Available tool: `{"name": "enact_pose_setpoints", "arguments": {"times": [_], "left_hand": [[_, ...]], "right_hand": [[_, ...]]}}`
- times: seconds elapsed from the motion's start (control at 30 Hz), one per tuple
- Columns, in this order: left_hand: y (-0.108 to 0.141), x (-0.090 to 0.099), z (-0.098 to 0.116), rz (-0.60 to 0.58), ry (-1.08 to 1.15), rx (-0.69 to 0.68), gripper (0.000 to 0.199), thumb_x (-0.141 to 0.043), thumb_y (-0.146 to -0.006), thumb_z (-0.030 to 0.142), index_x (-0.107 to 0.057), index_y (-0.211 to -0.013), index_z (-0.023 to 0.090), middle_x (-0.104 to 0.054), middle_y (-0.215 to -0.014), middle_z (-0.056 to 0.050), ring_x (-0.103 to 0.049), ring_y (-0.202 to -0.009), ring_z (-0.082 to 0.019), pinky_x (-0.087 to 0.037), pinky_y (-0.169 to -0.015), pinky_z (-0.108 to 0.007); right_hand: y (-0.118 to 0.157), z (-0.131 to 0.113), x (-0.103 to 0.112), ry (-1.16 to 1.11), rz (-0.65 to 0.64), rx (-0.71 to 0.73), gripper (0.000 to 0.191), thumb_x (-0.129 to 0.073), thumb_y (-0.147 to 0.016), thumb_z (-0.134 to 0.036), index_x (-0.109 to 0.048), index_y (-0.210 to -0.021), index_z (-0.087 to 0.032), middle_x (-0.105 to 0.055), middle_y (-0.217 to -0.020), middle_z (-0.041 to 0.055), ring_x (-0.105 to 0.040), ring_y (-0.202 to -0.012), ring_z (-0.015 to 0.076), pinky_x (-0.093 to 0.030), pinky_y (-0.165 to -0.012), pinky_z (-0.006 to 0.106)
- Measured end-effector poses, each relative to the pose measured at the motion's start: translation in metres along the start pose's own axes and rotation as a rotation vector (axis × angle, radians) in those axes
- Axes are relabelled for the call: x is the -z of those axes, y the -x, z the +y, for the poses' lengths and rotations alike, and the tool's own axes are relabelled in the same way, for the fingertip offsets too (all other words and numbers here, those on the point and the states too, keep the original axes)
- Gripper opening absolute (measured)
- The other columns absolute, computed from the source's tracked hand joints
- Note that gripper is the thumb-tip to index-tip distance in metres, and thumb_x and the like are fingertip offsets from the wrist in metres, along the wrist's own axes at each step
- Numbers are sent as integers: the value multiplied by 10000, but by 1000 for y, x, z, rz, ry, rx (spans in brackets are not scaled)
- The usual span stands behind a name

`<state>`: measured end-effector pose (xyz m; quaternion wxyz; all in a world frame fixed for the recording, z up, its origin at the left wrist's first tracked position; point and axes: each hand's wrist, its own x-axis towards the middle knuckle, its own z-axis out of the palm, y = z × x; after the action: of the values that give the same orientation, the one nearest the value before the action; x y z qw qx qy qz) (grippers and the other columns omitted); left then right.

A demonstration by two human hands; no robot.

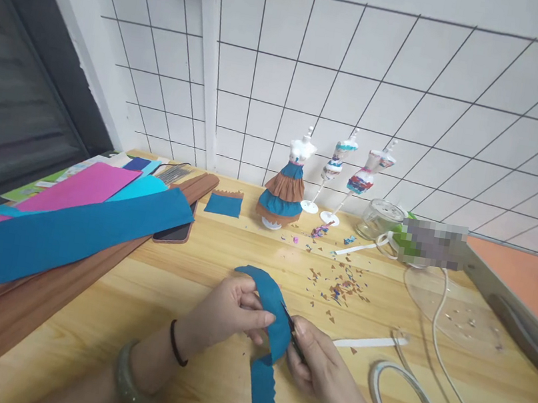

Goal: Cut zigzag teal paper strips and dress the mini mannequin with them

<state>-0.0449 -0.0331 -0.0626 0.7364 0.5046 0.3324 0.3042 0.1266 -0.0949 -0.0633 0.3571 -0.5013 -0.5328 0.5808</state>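
My left hand (238, 305) pinches a teal-blue strip of crepe paper or cloth (278, 304) between thumb and fingers. The strip curves over at the top, and its lower length (264, 396), with a zigzag right edge, trails down over the table. In my right hand (319, 357) is a small pair of dark scissors (293, 334), its blades at the strip's right edge. My fingers partly hide the handles. Beyond the hands stands a small white dress form (302, 149) in a tiered blue and brown ruffled skirt (282, 193). A short blue piece with a zigzag brown edge (224, 203) lies left of it.
Blue, pink and brown sheets (62, 231) pile up on the left, partly over a phone (173, 238). Two more dress forms (339, 161) (368, 176) and a glass jar (381, 220) stand at the back. Small scraps (342, 285), a tape roll (374, 392) and a cable (440, 341) lie right.
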Motion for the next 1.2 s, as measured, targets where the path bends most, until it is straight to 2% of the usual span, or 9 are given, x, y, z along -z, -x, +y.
{"name": "enact_pose_setpoints", "arguments": {"times": [0.23, 0.47, 0.7, 0.9, 1.2], "left_hand": [[0, -6, -9, 59, 63, -20, 286, -723, -637, 270, -644, -885, 152, -704, -812, -32, -620, -673, -115, -497, -568, -192], [-4, -9, -14, 101, 115, -12, 280, -753, -589, 287, -672, -801, 122, -699, -747, -46, -599, -623, -110, -482, -557, -200], [-3, -11, -12, 117, 155, 7, 274, -762, -577, 295, -693, -787, 133, -704, -742, -49, -600, -612, -110, -476, -562, -198], [-3, -9, -11, 111, 170, 45, 265, -673, -685, 372, -684, -730, 111, -695, -719, -63, -609, -600, -108, -493, -588, -214], [-2, -13, -7, 143, 207, 81, 250, -719, -635, 343, -689, -733, 115, -676, -659, -41, -605, -582, -102, -495, -548, -194]], "right_hand": [[-2, 2, -1, -49, 39, -26, 425, -316, -888, -523, -369, -610, -206, -259, -468, -93, -209, -417, 78, -172, -408, 232], [-2, -1, -2, -22, 78, -7, 442, -328, -872, -547, -372, -594, -207, -252, -462, -91, -218, -420, 82, -176, -413, 238], [-5, 4, -1, -61, 80, 6, 421, -325, -886, -523, -369, -612, -206, -257, -464, -93, -217, -416, 78, -175, -406, 230], [-4, 6, -2, -72, 76, -3, 428, -331, -886, -521, -349, -592, -210, -269, -463, -92, -224, -414, 77, -186, -407, 229], [-4, 4, -3, -68, 96, -20, 429, -355, -855, -561, -347, -604, -213, -258, -456, -100, -213, -403, 73, -173, -392, 221]]}}
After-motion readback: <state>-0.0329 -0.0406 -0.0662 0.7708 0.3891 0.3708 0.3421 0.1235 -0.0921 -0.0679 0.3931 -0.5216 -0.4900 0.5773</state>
